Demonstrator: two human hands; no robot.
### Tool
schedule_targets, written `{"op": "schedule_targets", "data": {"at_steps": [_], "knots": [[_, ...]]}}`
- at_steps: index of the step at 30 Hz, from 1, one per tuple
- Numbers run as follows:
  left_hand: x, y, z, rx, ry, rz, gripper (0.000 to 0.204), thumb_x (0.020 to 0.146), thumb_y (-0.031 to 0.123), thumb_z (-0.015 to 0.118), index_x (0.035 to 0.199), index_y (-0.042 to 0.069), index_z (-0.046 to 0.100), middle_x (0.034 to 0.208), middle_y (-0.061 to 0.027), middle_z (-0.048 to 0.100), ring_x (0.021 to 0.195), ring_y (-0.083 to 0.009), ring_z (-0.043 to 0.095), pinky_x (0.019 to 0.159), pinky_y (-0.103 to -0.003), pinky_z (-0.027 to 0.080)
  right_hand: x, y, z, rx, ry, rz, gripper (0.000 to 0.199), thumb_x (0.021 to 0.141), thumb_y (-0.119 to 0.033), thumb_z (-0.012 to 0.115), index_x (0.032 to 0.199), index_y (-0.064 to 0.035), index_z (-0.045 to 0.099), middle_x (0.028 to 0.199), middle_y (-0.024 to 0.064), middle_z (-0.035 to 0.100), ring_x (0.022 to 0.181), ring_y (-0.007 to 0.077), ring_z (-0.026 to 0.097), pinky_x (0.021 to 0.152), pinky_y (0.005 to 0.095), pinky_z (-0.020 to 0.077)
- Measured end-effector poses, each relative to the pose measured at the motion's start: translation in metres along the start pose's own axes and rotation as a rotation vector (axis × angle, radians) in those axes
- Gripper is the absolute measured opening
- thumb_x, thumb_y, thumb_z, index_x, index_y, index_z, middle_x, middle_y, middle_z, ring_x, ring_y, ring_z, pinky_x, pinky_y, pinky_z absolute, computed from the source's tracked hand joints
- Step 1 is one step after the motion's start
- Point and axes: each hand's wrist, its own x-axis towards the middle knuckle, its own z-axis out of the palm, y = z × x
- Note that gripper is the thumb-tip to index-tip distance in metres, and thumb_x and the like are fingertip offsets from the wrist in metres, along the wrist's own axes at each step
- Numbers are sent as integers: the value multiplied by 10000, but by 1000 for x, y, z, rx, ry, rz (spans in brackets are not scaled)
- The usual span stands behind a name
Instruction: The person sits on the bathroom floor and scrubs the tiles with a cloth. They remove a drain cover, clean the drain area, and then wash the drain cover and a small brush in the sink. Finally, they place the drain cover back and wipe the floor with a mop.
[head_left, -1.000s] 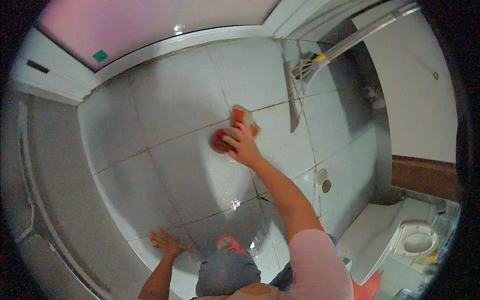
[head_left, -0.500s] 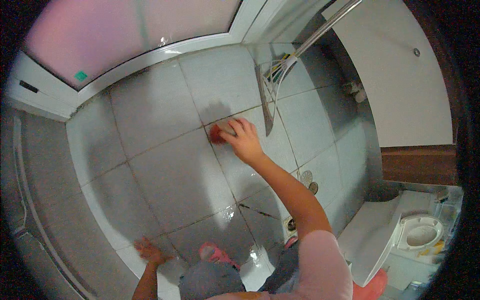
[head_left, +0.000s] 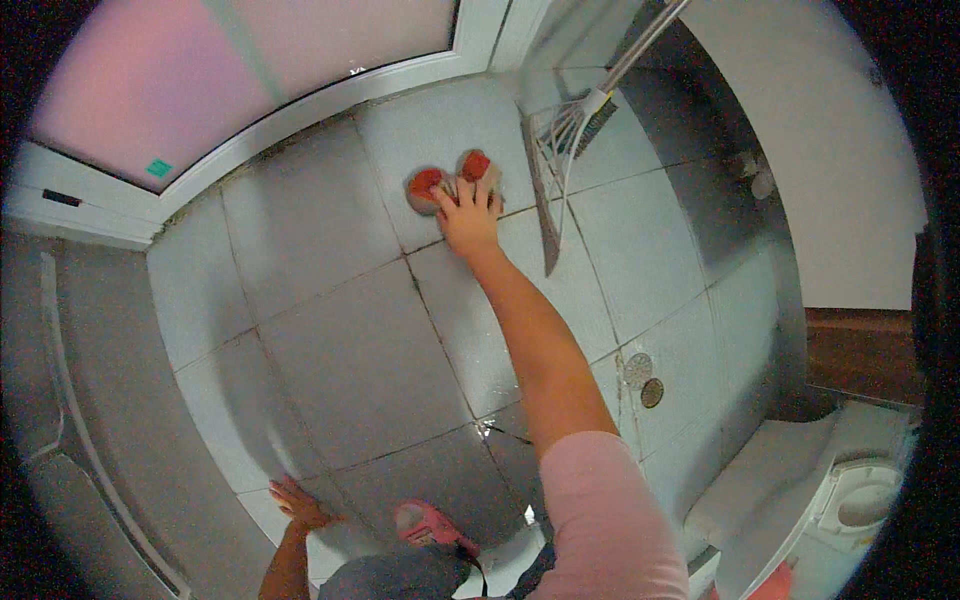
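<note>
On the pale floor tile [head_left: 400,130] toward the door, my right hand [head_left: 472,222] rests over what looks like a red and beige scrubbing brush [head_left: 425,188]. Red shows beside the thumb and beyond the fingertips; whether this is one piece or two I cannot tell. The fingers bend over it and partly hide it. At the lower left, my left hand [head_left: 298,503] lies with fingers spread near the floor, holding nothing. A pink slipper [head_left: 432,524] is on my foot, close to my knees.
A long-handled floor squeegee [head_left: 547,205] with a brush head leans right of my right hand. A round drain cover [head_left: 639,371] and a dark round drain [head_left: 652,393] lie farther right. A frosted door [head_left: 330,40] stands ahead, a toilet seat [head_left: 862,505] at lower right.
My right hand has moved away from me, toward the door, with the red and beige brush. My left hand stays at about the same place. The view has shifted slightly.
</note>
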Motion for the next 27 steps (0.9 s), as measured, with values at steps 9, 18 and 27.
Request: {"op": "schedule_targets", "data": {"at_steps": [9, 18, 27], "knots": [[49, -18, 15, 227, 48, 64, 1259, 516, 614, 715, 1376, 31, 3, 1380, -276, -167, 1236, -473, -193, 950, -655, 3, -193, 71, -95, 104, -278, -273, 469, 735, -211, 586, 1192, -264, 493, 1242, 120, 420, 1170, 387, 333, 924, 600, 239], [-29, 53, 3, -139, 751, 438, 464, 694, 114, 639, 1121, 38, 477, 1143, -178, 494, 1095, -328, 460, 890, -392, 395, -305, 161, -174, 31, -427, -309, 466, 699, -117, 574, 1143, -249, 525, 1172, 131, 438, 1115, 368, 363, 900, 543, 283], [-137, 97, 12, -223, 740, 603, 329, 736, 83, 607, 1050, 53, 514, 1097, -159, 525, 1039, -334, 494, 875, -380, 403, -210, 63, -126, 332, -288, -401, 459, 733, -143, 572, 1177, -230, 495, 1225, 141, 411, 1134, 394, 359, 894, 554, 336]]}}
